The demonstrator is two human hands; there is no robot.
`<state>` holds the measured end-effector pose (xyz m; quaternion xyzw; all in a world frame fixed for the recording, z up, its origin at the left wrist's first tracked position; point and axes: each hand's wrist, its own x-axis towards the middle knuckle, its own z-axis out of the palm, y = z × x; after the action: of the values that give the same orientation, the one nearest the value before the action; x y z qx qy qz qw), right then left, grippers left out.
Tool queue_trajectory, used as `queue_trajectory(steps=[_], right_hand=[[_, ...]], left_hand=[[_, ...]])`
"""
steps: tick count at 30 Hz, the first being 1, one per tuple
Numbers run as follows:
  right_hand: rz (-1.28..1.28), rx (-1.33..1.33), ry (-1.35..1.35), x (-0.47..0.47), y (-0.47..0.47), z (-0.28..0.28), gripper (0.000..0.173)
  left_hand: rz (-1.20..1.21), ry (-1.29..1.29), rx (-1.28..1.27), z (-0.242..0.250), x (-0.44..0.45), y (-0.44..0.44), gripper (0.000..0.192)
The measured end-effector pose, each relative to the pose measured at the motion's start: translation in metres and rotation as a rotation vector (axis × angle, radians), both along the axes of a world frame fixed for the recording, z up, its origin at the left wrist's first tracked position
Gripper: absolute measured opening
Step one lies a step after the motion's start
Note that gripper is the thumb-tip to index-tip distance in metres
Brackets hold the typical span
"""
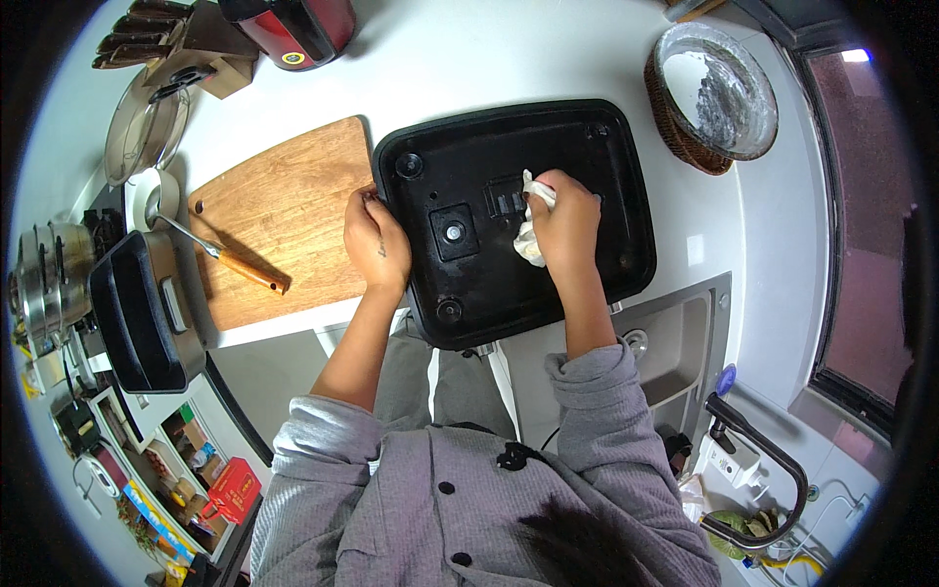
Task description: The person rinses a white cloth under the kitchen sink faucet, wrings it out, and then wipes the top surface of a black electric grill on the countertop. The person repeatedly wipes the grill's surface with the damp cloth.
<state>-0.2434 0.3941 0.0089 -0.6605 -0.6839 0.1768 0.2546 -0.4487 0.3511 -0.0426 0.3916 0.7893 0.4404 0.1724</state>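
A black, rounded rectangular appliance base (pixel 528 293) lies across the counter's front edge, with round feet at several corners and a square recess in its face. My left hand (pixel 378 238) grips its left rim, the fingers partly hidden behind the edge. In my right hand (pixel 566 216) is a crumpled white cloth (pixel 530 246), pressed against the base right of its middle, beside a small slotted panel (pixel 505 204). Part of the cloth is hidden under my fingers.
A wooden cutting board (pixel 293 220) lies to the left, with a wooden-handled ladle (pixel 249 271) across it. Beside it stands a dark rectangular pan (pixel 143 315). A metal bowl (pixel 755 103) sits in a wicker basket (pixel 671 139) at back right. The sink (pixel 675 345) is at front right.
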Motion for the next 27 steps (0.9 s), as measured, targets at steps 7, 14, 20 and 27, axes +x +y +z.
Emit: queue_trajectory(steps=[7, 14, 20, 27], right_hand=[[0.056, 0.099, 0.022, 0.006, -0.007, -0.005, 0.012], [-0.04, 0.02, -0.131, -0.004, -0.004, 0.0, 0.01], [-0.026, 0.002, -0.099, -0.002, -0.007, -0.002, 0.01], [-0.019, 0.043, -0.085, -0.004, 0.0, -0.003, 0.009]], left_hand=[[0.008, -0.004, 0.007, 0.002, 0.001, 0.0, 0.025], [0.013, 0.01, 0.03, 0.002, 0.002, 0.001, 0.025], [-0.003, -0.012, 0.001, 0.002, 0.002, -0.002, 0.027], [0.004, 0.009, 0.034, 0.0, 0.003, -0.001, 0.025]])
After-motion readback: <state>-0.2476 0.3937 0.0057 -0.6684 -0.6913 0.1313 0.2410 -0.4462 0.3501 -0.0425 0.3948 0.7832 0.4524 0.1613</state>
